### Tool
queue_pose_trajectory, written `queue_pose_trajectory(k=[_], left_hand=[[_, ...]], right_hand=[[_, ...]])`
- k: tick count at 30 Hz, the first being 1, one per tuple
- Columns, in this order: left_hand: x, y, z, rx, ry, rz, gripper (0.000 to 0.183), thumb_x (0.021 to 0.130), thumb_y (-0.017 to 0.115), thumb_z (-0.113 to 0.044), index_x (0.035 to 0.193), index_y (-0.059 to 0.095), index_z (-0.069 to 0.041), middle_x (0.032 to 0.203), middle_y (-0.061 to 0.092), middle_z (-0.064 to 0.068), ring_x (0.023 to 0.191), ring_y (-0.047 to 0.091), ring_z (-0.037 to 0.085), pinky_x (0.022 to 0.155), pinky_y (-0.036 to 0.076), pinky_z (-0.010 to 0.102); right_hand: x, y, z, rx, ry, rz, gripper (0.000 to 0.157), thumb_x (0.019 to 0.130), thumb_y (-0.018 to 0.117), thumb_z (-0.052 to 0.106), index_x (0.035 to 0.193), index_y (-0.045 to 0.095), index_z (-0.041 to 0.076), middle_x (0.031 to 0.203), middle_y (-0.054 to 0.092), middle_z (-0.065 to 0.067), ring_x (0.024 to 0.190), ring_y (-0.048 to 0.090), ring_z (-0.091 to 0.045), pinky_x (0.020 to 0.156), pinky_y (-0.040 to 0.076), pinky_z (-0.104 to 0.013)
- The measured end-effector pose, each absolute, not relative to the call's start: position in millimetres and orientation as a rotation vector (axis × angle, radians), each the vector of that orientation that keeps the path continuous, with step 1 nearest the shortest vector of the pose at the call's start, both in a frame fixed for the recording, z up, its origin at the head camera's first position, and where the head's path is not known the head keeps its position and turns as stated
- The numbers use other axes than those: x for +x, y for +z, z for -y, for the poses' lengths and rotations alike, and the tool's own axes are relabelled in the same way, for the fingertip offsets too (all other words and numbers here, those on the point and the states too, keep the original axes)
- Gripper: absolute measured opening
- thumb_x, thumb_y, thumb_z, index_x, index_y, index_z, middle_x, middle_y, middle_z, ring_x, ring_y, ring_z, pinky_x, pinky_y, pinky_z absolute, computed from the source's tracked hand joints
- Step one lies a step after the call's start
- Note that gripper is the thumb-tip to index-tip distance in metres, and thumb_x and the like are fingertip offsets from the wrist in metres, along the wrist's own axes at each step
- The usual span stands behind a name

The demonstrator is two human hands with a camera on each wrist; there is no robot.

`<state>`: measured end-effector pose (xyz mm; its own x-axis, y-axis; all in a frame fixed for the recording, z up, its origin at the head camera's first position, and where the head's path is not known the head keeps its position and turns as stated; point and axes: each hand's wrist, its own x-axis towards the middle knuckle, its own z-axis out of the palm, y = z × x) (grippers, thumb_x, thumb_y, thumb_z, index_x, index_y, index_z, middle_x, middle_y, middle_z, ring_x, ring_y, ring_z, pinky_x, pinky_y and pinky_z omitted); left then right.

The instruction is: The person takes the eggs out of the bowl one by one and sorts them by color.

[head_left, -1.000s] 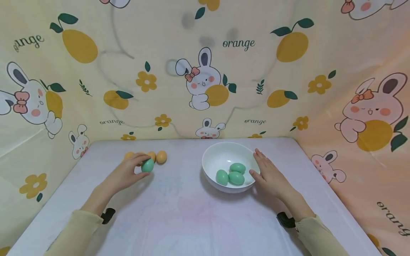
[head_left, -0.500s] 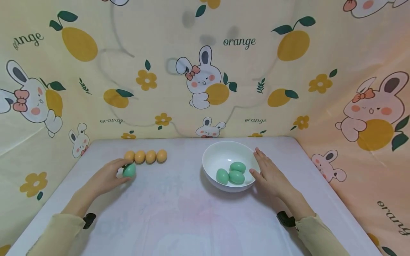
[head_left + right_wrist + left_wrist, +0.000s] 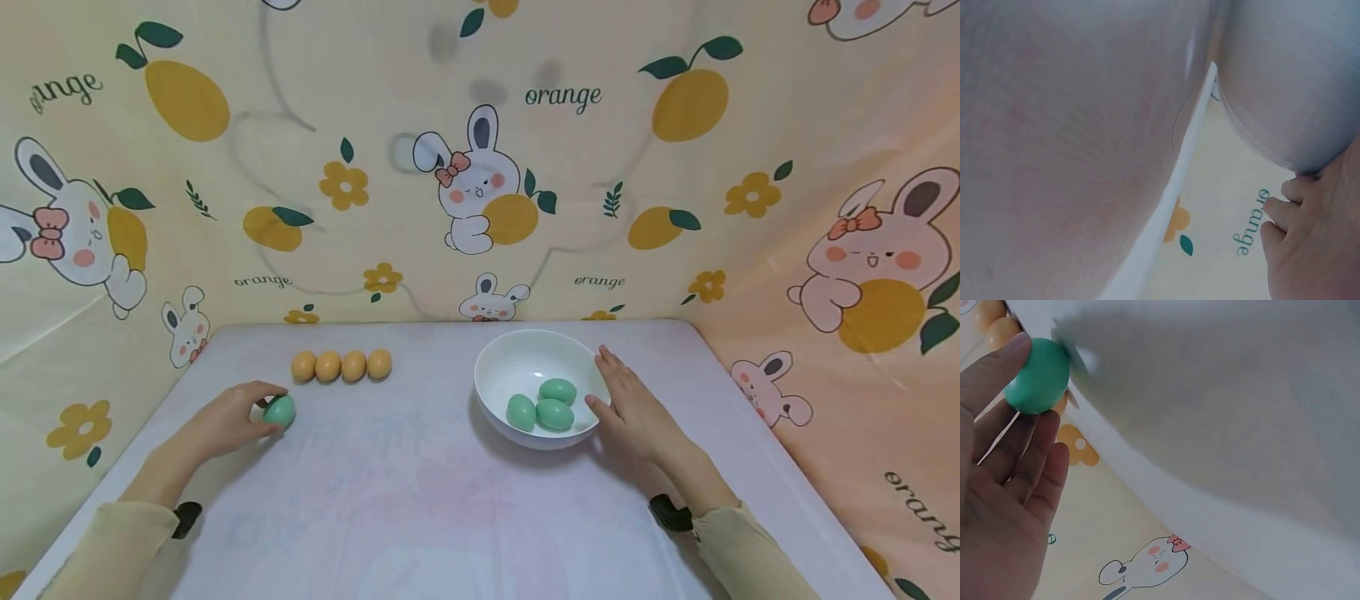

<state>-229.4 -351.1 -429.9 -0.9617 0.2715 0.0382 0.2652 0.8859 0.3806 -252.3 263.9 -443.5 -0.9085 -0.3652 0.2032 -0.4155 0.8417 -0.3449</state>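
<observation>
Three green eggs (image 3: 556, 414) lie grouped in a white bowl (image 3: 525, 354) right of the tabletop's centre, two side by side towards the person and one just behind them. The person's right hand (image 3: 633, 412) is flat beside the bowl, fingers extended and grasping nothing, resting against its right side.

Well apart to the left, the left hand (image 3: 228, 421) pinches a fourth green egg (image 3: 281, 411) between thumb and fingers. In the left wrist view, the thumb lies along one side of this egg and the fingers support the other; whether it touches the tabletop (image 3: 450, 517) cannot be told. Just behind that hand, four orange eggs (image 3: 354, 367) stand in a straight row, side by side, near the far edge.

Both arms wear pale sleeves (image 3: 112, 546), with a black band (image 3: 187, 519) at each wrist. A cream backdrop (image 3: 600, 50) rises behind and at both sides, printed with rabbits, yellow fruit, flowers and the word "orange".
</observation>
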Motion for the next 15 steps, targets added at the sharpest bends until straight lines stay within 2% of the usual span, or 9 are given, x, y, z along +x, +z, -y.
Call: queue_pose_trajectory(k=[15], left_hand=[[-227.5,-428.5,351.4,0.413,0.612,-3.000,0.061,0.083,0.087,-0.014,0.133,0.061,0.010,0.127,0.064,0.031,0.116,0.061,0.049,0.098,0.050,0.065]], right_hand=[[-251.4,-441.6,-262.9,0.600,0.590,2.903,0.078,0.109,0.044,0.047,0.164,0.019,-0.002,0.174,0.009,-0.016,0.159,0.012,-0.039,0.126,0.016,-0.059]])
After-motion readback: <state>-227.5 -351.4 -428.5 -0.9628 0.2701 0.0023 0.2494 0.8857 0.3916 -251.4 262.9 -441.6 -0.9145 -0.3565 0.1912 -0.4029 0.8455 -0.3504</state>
